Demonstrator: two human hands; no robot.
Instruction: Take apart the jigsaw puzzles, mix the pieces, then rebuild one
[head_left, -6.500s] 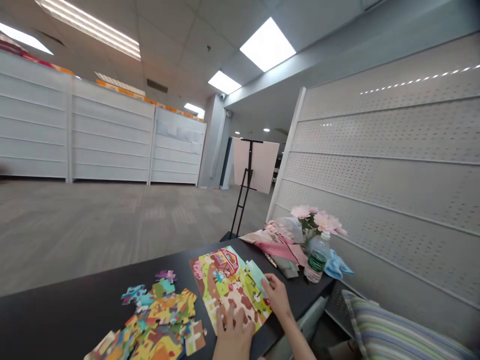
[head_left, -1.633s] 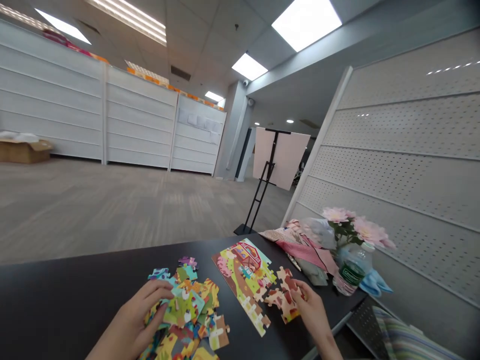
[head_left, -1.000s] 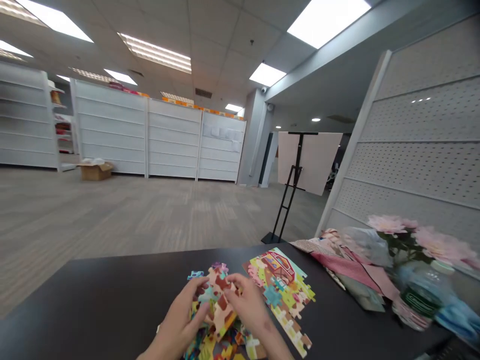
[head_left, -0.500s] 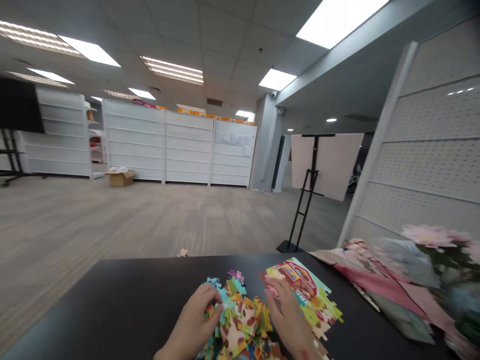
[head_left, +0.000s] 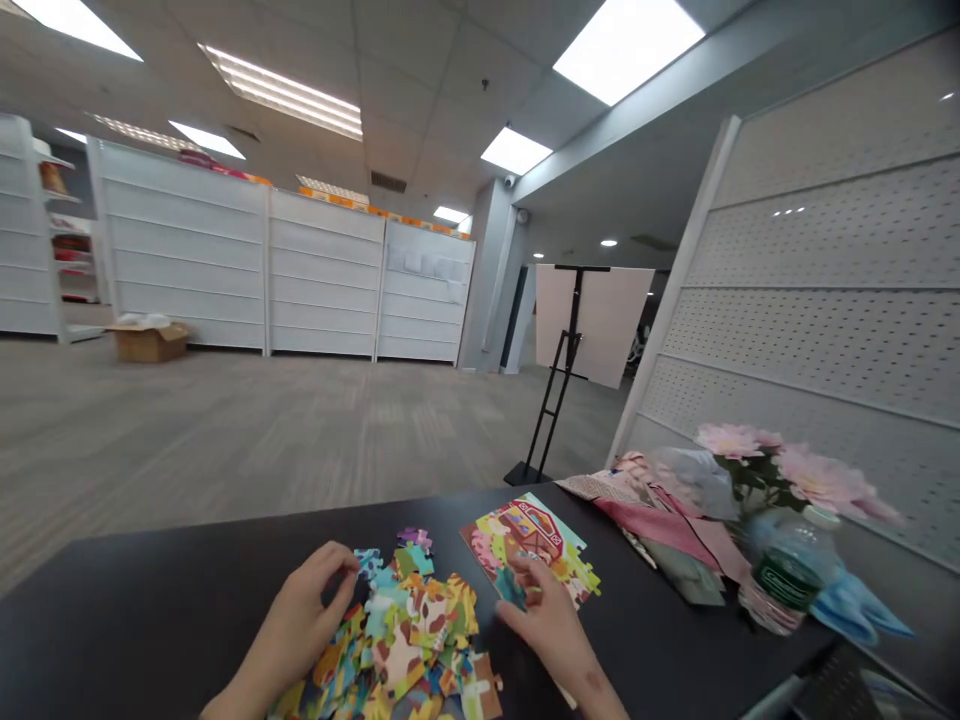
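Observation:
A heaped pile of jigsaw puzzle pieces [head_left: 409,640] in mixed colours lies on the black table [head_left: 172,590]. At the pile's left edge is my left hand [head_left: 311,610], its curved fingers apart from the thumb and close to some blue pieces. I see nothing gripped in it. My right hand [head_left: 551,625] pinches a teal puzzle piece [head_left: 511,588] between thumb and fingers, over the lower left part of a partly joined puzzle [head_left: 536,530]. This puzzle shows a red barn, with a knobbly right edge; its lower part is hidden by my hand.
Wrapped paper and cloth [head_left: 675,520] lie on the table to the right, with pink flowers [head_left: 802,470] beside them. A water bottle [head_left: 795,570] and a blue cloth [head_left: 862,605] stand near the right edge. A white pegboard panel [head_left: 817,320] rises behind.
The view has swung to the right, bringing the bottle into sight. My right hand has moved away from the pile and now shows a teal piece in its fingers. My left hand stays beside the pile.

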